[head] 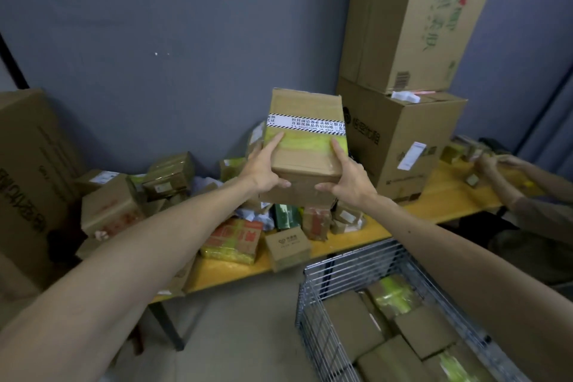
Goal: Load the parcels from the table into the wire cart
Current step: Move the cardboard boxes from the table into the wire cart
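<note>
Parcel [305,146] clamped between left hand [263,172] and right hand [348,180] fingers; underside hidden, wire cart [341,271] cropped.

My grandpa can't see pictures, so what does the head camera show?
A person's left grip and right grip hold a brown cardboard box with yellow tape above a yellow table piled with parcels. A silver wire cart, partly filled with boxes, stands lower right.

A yellow-taped cardboard parcel [305,121] is held tilted above the table [443,198], smaller parcels [231,239] are heaped on it, and the part-filled wire cart [350,270] is set before it.
</note>
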`<state>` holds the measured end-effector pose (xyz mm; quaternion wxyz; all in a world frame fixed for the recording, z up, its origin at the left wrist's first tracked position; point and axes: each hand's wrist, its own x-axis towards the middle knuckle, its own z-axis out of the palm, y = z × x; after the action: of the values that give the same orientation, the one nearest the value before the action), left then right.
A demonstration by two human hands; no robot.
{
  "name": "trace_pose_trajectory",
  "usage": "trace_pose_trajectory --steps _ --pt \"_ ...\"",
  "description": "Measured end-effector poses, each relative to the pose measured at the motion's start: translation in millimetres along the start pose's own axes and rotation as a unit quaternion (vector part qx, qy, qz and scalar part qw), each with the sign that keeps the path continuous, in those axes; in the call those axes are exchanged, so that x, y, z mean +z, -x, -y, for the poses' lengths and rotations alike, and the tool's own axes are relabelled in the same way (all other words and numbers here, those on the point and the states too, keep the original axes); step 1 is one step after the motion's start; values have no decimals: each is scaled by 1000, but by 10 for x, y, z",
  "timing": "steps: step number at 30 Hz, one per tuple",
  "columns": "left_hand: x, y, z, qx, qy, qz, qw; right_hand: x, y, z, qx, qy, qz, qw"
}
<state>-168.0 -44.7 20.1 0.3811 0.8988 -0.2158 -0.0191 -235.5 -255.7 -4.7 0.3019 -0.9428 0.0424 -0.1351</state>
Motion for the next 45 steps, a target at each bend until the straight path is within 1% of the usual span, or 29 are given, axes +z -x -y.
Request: trace_pose_trajectory --steps 4,7,14,19,23,28,32,36,39,45 --pt "327 158 -269 18 11 43 999 -186 447 -237 45 -1 -21 999" --pt "577 223 -408 53 20 84 995 -300 793 -390 82 4 -47 995" --pt "1285 444 -629 115 21 174 978 -447 1717 -702 194 27 -100 976" --pt "1853 695 -855 156 27 259 953 -485 2428 -990 262 39 -124 956" --pt "2333 891 -1109 190 26 317 929 -535 2927 -1251 320 16 -156 935" --pt "3043 1087 -1457 217 8 368 904 -622 3476 -1713 373 -7 -183 910" --pt "3643 1259 -1712 217 -2 407 888 -690 3874 -2134 409 -32 -194 891" --pt "4198 1451 -1894 205 -25 444 872 -706 4228 -2543 450 -54 -188 871" --pt "4572 1578 -1926 204 -49 466 860 -628 4464 -2784 478 -72 -184 856" --pt "5236 1787 -1859 209 -82 525 821 -355 4843 -3188 536 -114 -186 815"
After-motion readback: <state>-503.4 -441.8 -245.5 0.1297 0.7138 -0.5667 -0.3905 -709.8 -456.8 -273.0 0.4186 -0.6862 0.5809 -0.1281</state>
